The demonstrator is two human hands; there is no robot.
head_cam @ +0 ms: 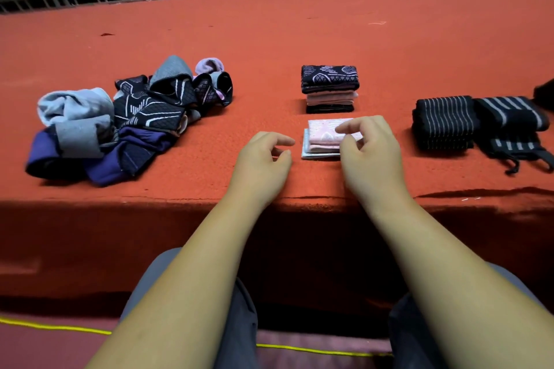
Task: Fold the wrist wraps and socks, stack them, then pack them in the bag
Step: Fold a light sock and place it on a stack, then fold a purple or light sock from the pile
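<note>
On the carpeted ledge (pixel 269 24), a heap of unfolded socks (pixel 120 123) lies at the left. In the middle stands a stack of folded socks (pixel 329 88), with a smaller folded pair (pixel 322 141) just nearer. Folded wrist wraps (pixel 443 121) lie side by side at the right.

The red ledge (pixel 269 39) bears a sock pile (pixel 120 120), folded stack (pixel 329 90), pink sock (pixel 322 138), striped wraps (pixel 443 123), perhaps a bag (pixel 545 94).
</note>
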